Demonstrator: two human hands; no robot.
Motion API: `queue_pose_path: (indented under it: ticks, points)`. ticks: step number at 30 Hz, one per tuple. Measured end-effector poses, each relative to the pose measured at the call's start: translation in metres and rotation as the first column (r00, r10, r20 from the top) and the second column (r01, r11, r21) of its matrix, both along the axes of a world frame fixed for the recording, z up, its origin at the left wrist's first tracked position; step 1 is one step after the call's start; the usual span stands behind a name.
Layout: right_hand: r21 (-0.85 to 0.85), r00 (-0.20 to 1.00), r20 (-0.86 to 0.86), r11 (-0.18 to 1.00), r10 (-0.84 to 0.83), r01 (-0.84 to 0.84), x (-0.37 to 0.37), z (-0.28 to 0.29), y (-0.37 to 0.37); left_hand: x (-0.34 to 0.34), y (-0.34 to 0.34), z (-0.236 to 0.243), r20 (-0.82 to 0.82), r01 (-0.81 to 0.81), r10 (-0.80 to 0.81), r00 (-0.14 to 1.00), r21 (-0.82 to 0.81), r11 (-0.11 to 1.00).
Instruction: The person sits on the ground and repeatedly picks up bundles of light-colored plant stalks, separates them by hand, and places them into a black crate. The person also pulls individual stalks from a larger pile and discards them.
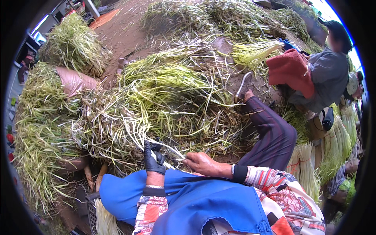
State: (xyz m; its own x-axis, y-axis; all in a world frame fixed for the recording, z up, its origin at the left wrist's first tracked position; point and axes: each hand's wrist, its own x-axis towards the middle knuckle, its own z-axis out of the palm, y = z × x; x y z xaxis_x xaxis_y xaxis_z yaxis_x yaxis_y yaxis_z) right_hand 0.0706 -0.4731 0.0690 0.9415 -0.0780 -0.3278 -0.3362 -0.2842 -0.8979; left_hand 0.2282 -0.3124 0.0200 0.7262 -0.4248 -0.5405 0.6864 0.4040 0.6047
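Note:
My left hand (pixel 153 156), in a dark glove, is closed around a small bunch of pale, white-stemmed stalks (pixel 137 129) that fan up and left over the pile (pixel 168 90) of loose green, yellow and dried stalks. To its right, my bare right hand (pixel 198 161) has its fingers closed at the pale stems, pinching something there. Both hands are just above the blue apron (pixel 196 196) across my lap.
A co-worker (pixel 325 74) with a red cloth (pixel 290 72) sits at the right near tied bundles of pale stalks (pixel 335 152). Large heaps (pixel 74 43) lie at left and back, beside a pink sack (pixel 74 80). A dark crate (pixel 94 207) is at lower left.

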Motion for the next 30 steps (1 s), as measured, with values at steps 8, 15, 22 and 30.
queue_pose_path:
  ticks: [8, 15, 22, 30]
  points:
    - [-0.164, 0.904, -0.011, 0.891, 0.428, -0.424, 0.03, -0.003, 0.007, -0.046, -0.03, -0.017, 0.078, 0.315, -0.352, 0.933, 0.304, 0.899]
    - [-0.711, 0.972, -0.095, 0.698, -0.216, 0.086, 0.044, -0.101, -0.181, 0.001, 0.008, -0.013, 0.072, -0.07, 0.049, 0.996, 0.336, 0.939]
    - [-0.86, 0.924, -0.274, 0.497, -0.267, -0.112, -0.002, -0.171, -0.271, -0.012, 0.007, -0.027, -0.582, 0.188, -0.434, 0.688, -0.435, 0.881]
    - [0.088, 0.933, -0.307, 0.982, 0.188, -0.169, 0.009, -0.092, -0.101, -0.039, -0.023, -0.028, -0.31, 0.484, -0.405, 0.86, 0.244, 0.841]
